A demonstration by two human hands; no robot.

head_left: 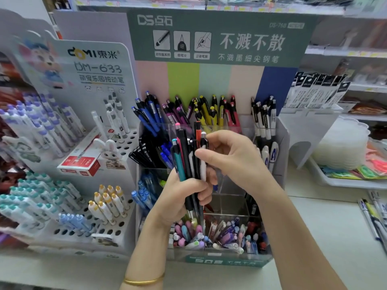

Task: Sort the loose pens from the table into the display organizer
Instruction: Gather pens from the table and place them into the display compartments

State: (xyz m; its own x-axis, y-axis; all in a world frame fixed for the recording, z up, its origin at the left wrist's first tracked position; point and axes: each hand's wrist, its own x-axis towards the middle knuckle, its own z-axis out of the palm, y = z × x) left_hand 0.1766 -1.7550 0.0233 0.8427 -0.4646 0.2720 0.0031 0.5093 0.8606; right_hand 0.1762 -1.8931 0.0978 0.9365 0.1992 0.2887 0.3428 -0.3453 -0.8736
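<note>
My left hand [184,195] grips a bundle of several pens [186,155] upright in front of the display organizer [278,141]; the bundle holds teal, black, red and white barrels. My right hand [228,155] pinches the white pen [203,155] at the right side of the bundle, thumb on its barrel and fingers curled over its top. The clear tiered organizer stands behind both hands, its compartments filled with blue, purple, yellow, red and white pens. A few loose pens [371,214] lie on the table at the far right edge.
A white peg-hole display [117,231] with cartoon pens stands to the left. A small red and white box [81,164] rests on it. At the right, a white tray [335,181] holds stacked clear items and coloured packets. Shelves run behind.
</note>
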